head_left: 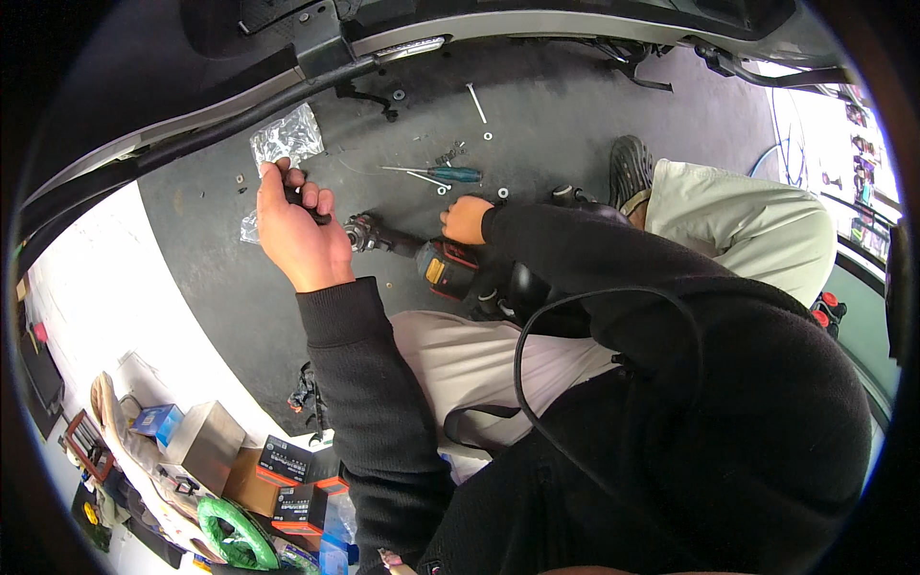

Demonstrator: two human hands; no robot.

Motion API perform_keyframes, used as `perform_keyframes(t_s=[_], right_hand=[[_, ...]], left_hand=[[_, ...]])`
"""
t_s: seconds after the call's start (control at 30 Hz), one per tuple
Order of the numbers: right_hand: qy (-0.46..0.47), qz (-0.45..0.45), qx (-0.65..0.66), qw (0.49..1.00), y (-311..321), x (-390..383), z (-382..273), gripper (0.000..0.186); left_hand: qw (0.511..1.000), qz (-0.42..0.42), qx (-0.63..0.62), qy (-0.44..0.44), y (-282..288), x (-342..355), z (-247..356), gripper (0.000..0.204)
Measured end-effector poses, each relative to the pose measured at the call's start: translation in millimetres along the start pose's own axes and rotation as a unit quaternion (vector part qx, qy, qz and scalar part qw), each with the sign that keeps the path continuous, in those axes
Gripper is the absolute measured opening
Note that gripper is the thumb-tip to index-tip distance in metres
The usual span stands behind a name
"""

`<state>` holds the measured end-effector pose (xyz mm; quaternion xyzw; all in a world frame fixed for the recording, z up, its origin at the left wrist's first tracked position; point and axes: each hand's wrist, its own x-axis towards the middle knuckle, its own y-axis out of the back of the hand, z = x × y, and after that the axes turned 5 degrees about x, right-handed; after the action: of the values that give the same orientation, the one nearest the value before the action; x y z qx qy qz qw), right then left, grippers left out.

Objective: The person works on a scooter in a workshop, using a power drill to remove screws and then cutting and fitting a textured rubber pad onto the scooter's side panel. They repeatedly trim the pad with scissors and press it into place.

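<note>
Palm up, my left hand (309,240) has its fingers curled round a small black piece (309,204), whose exact kind I cannot make out. Close beyond it lies a clear plastic bag (287,139). My right hand (467,220) is closed low over the dark floor, and what its fingers hold, if anything, is hidden. Between the hands lies a cordless power tool (379,235) with a metal head and a red and black battery (448,270). Just beyond my right hand are a blue-handled screwdriver (455,174) and a washer (503,193).
A vehicle's dark bumper (206,134) overhangs the far side. A long bolt (476,103) and several washers and small screws lie on the dark floor (537,105). Black and orange boxes (299,506) and a green coil (235,535) stand at lower left.
</note>
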<state>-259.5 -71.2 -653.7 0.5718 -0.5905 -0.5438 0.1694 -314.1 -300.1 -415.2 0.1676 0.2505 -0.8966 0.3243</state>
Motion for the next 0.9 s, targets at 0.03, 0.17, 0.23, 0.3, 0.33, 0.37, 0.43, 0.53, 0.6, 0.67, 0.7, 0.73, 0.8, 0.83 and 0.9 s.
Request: perform_keyframes(t_s=[0.03, 0.17, 0.23, 0.3, 0.33, 0.37, 0.43, 0.53, 0.6, 0.67, 0.7, 0.73, 0.8, 0.83, 0.9], right_hand=[[0.014, -0.01, -0.017, 1.0, -1.4, 0.8, -1.3, 0.02], [-0.025, 0.034, 0.07, 0.997, 2.1, -1.9, 6.8, 0.024], [-0.101, 0.064, 0.18, 0.976, 9.4, -7.2, 17.4, 0.028], [-0.16, 0.212, 0.193, 0.945, 16.8, -14.7, 28.9, 0.025], [-0.19, 0.276, 0.198, 0.921, 19.4, -19.1, 34.3, 0.024], [-0.207, 0.283, 0.172, 0.92, 20.6, -23.2, 39.0, 0.024], [-0.246, 0.297, 0.125, 0.914, 18.9, -31.7, 46.9, 0.023], [-0.252, 0.185, 0.164, 0.936, 9.0, -43.5, 54.4, 0.02], [-0.251, 0.182, 0.192, 0.931, 1.3, -50.5, 58.3, 0.018], [-0.272, 0.173, 0.198, 0.926, -4.2, -61.7, 62.8, 0.018], [-0.285, 0.177, 0.19, 0.923, -5.0, -67.1, 64.9, 0.018], [-0.308, 0.173, 0.182, 0.918, -5.5, -73.3, 66.5, 0.018], [-0.295, 0.153, 0.183, 0.925, -4.5, -88.5, 67.2, 0.02], [-0.296, 0.125, 0.179, 0.93, -3.6, -95.3, 66.9, 0.02], [-0.269, 0.091, 0.179, 0.942, -1.7, -111.3, 65.3, 0.023]], left_hand=[[1.0, 0.008, 0.005, 0.002, -0.1, 0.1, 0.2, 0.022], [1.0, 0.013, 0.001, 0.003, 0.9, -1.3, 2.2, 0.021], [1.0, 0.016, -0.007, 0.005, 1.5, -2.1, 2.9, 0.021], [1.0, 0.01, -0.008, 0.0, 2.6, -2.8, 3.3, 0.021], [1.0, 0.004, -0.009, -0.004, 3.0, -3.3, 3.3, 0.021], [1.0, 0.009, -0.007, -0.003, 4.0, -3.4, 4.0, 0.021], [1.0, -0.002, -0.006, -0.01, 5.0, -3.3, 5.1, 0.021], [1.0, 0.004, -0.021, 0.011, 5.0, -3.2, 6.3, 0.022], [1.0, -0.009, -0.026, 0.005, 5.0, -4.1, 5.7, 0.022], [1.0, -0.007, -0.027, 0.004, 6.7, -6.8, 4.5, 0.022], [1.0, -0.004, -0.023, 0.001, 9.0, -7.7, 6.4, 0.022], [1.0, -0.003, -0.02, -0.005, 11.7, -9.1, 7.9, 0.022], [1.0, 0.004, -0.03, -0.008, 19.0, -12.0, 13.5, 0.022], [0.999, 0.002, -0.032, -0.011, 23.5, -13.1, 17.2, 0.022], [0.999, 0.019, -0.027, -0.016, 31.3, -18.1, 21.8, 0.022]])
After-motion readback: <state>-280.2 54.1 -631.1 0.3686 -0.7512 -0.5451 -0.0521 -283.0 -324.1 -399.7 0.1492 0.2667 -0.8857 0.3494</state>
